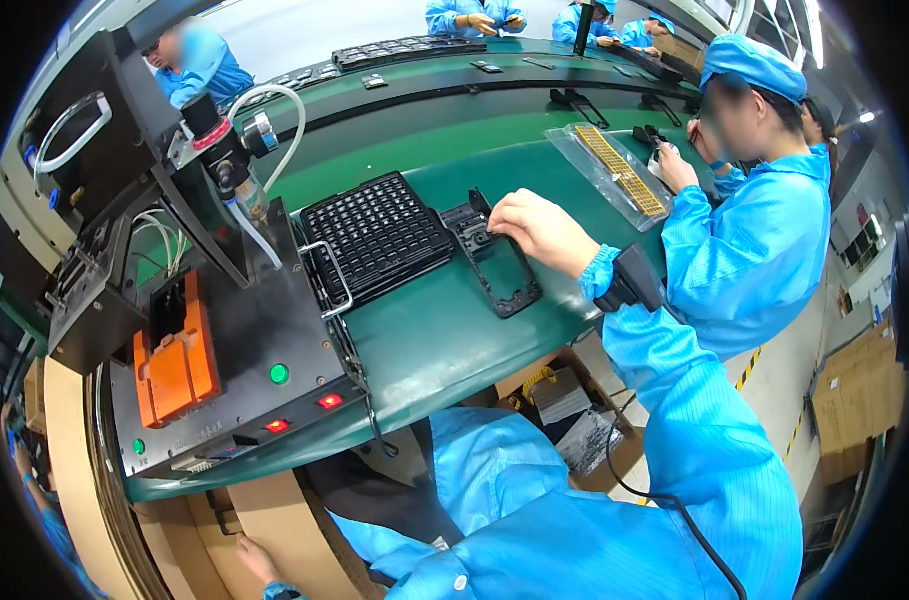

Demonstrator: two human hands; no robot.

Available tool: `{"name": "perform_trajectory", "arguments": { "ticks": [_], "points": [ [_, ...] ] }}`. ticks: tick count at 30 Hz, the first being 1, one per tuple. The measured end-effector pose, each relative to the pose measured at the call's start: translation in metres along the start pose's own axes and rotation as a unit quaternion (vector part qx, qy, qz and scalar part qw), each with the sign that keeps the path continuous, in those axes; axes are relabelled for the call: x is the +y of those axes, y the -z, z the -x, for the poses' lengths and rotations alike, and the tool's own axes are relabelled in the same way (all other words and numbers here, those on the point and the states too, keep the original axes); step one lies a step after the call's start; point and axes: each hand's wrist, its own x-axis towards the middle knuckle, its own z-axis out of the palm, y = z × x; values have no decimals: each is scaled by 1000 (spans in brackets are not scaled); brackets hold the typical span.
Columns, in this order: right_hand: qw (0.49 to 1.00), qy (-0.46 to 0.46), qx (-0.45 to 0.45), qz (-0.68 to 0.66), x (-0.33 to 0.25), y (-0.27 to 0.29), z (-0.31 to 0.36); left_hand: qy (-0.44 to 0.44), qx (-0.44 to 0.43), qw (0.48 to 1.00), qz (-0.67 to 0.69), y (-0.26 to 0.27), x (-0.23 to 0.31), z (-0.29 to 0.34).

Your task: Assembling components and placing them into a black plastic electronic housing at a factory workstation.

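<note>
My right hand (542,230) reaches over the green bench with its fingers pinched together at the upper right part of a black plastic housing (514,303). The housing lies on the mat, with an open frame at its near end and a filled section at its far end. The fingertips partly hide what they grip there. Low at the left, my left hand (258,560) is down in an open cardboard box (274,510). Its fingers close at the end of a thin black plastic frame (220,512); the grip is only partly visible.
A stack of black gridded trays (376,235) sits left of the housing. Beside it stands a bench press machine with an orange fixture (178,352) and lit buttons. A bagged yellow strip sheet (619,170) lies farther right, near a co-worker in blue (749,240). A conveyor runs behind.
</note>
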Motion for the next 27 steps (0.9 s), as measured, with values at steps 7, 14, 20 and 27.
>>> {"name": "perform_trajectory", "arguments": {
  "ticks": [7, 14, 20, 27],
  "points": [
    [998, 3, -20, -51, 12, 1, -2, 0, -27, 1000, 2, 1, 0, 1],
    [997, 11, -41, -61, 16, -3, -8, 7, -28, 999, -24, 1, -14, -7],
    [994, 14, -60, -86, 19, 1, -10, 18, -33, 999, 12, 3, -21, -7],
    [995, 16, -49, -87, 17, 0, -8, -8, -2, 999, -33, -2, -1, 0]
  ]
}}
